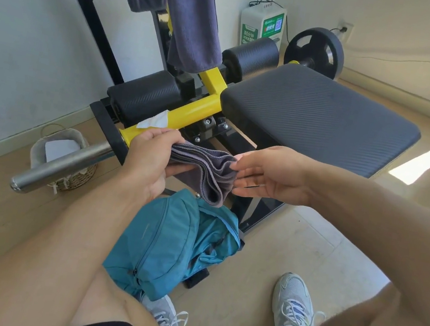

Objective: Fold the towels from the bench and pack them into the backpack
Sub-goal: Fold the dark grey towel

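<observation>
- Left hand (pixel 150 159) grips folded grey towel (pixel 204 172); right hand (pixel 267 175), fingers straight, touches its far edge.
- Folding looks done; next, lower it into backpack (pixel 169 242) directly beneath the grip.

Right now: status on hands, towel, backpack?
Left hand grips folded grey towel; right hand open, fingertips at its edge. Teal backpack unzipped on floor below. More towels draped on rack. Nothing in the way.

Wicker basket (pixel 63 161) by wall, weight plate (pixel 316 50) behind, sneakers (pixel 294 306) on floor
</observation>
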`<state>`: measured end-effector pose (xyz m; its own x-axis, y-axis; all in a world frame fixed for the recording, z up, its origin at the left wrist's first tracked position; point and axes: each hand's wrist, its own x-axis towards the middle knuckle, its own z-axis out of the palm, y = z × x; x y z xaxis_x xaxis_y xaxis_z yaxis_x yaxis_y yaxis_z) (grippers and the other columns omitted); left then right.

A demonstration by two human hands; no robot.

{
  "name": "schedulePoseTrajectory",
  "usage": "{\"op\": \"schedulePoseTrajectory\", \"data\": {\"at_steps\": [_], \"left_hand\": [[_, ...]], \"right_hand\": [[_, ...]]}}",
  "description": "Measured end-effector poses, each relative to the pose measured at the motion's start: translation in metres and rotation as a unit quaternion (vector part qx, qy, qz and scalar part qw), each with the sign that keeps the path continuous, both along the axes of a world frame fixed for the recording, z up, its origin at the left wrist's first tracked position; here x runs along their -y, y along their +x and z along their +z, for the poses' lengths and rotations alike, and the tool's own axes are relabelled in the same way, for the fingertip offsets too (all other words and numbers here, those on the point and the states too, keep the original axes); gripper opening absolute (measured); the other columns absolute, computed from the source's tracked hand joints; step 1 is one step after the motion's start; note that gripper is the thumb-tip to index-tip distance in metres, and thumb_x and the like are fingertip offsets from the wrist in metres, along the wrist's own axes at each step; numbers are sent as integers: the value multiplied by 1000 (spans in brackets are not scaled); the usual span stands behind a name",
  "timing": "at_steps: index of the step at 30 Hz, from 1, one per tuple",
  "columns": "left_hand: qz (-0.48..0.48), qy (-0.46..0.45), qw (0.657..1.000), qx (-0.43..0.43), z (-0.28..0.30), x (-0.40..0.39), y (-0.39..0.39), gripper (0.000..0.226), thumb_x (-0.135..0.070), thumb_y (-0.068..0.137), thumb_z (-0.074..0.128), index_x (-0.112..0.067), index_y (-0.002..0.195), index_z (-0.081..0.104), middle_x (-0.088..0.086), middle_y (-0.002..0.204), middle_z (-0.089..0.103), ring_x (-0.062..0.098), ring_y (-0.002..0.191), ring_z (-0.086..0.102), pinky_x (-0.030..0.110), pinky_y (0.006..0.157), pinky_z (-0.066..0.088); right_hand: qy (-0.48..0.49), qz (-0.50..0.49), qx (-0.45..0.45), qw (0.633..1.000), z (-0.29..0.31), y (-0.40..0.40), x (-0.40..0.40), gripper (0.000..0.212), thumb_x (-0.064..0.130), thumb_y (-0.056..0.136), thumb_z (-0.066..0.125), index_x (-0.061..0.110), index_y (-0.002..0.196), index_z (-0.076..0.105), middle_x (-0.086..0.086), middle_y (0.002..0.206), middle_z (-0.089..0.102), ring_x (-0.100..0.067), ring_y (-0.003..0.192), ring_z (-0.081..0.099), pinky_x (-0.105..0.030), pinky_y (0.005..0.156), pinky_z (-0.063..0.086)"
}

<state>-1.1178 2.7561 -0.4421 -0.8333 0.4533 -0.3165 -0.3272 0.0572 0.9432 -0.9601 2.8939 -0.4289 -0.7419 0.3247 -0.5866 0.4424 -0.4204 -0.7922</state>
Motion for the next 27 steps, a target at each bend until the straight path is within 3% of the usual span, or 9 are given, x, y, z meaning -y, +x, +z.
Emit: {"op": "schedulePoseTrajectory", "data": {"at_steps": [5, 8, 12, 15, 18, 22, 24, 27], "left_hand": [[8, -10, 1000, -12, -2, 0, -3, 37, 1, 88, 63, 9, 123, 60, 25, 103, 71, 27, 83, 74, 36, 61, 62], [15, -22, 999, -32, -4, 1, -3, 39, 1, 86, 65, 4, 124, 60, 24, 108, 68, 30, 86, 73, 38, 61, 62], [15, -31, 999, -41, -4, 1, -3, 38, 1, 85, 65, -1, 123, 61, 19, 102, 66, 29, 84, 74, 39, 62, 63], [9, -36, 999, -38, -5, 3, -4, 38, -1, 84, 67, -2, 121, 62, 21, 105, 67, 33, 89, 74, 40, 63, 63], [-3, -44, 998, -40, -6, 3, -2, 35, -1, 84, 67, -3, 119, 63, 18, 100, 67, 32, 88, 74, 39, 63, 63], [-10, -39, 998, -43, -3, 0, 7, 25, 0, 87, 64, -9, 110, 63, 12, 90, 69, 24, 77, 75, 36, 59, 62], [-24, -36, 998, -42, -2, -1, 9, 21, 0, 89, 63, -11, 107, 65, 12, 90, 69, 22, 76, 75, 35, 59, 61], [-59, -44, 997, -37, 0, -1, 13, 18, -2, 92, 65, -7, 108, 68, 12, 88, 72, 20, 71, 76, 35, 59, 61]], "right_hand": [[49, -26, 23, 998, -1, -5, 3, 20, -1, 92, 63, -4, 112, 67, -12, 76, 61, -18, 62, 67, -29, 57, 62], [100, -9, 34, 994, -4, -7, 7, 11, -5, 91, 61, 0, 99, 67, -14, 80, 65, -14, 54, 67, -26, 52, 59], [237, 144, 77, 958, -1, -2, 4, 6, 10, 88, 74, 10, 91, 69, -7, 89, 73, -15, 68, 70, -27, 57, 58], [283, 249, 104, 920, 3, 5, 4, 24, 32, 82, 83, 13, 91, 71, -2, 88, 76, -13, 76, 72, -30, 66, 61], [415, 178, 63, 890, 3, 3, 11, 50, 54, 70, 85, 22, 103, 65, 4, 91, 71, -9, 79, 66, -28, 71, 59], [494, 161, 13, 854, 1, -6, 30, 79, 68, 69, 78, 35, 136, 49, 19, 118, 57, -5, 101, 60, -27, 89, 53], [519, 165, 24, 839, -6, -9, 39, 77, 66, 73, 76, 35, 137, 48, 18, 118, 56, -7, 102, 59, -32, 91, 55], [543, 158, 33, 824, -12, -11, 42, 53, 53, 80, 74, 35, 126, 53, 15, 111, 65, -11, 97, 65, -40, 85, 59]]}}
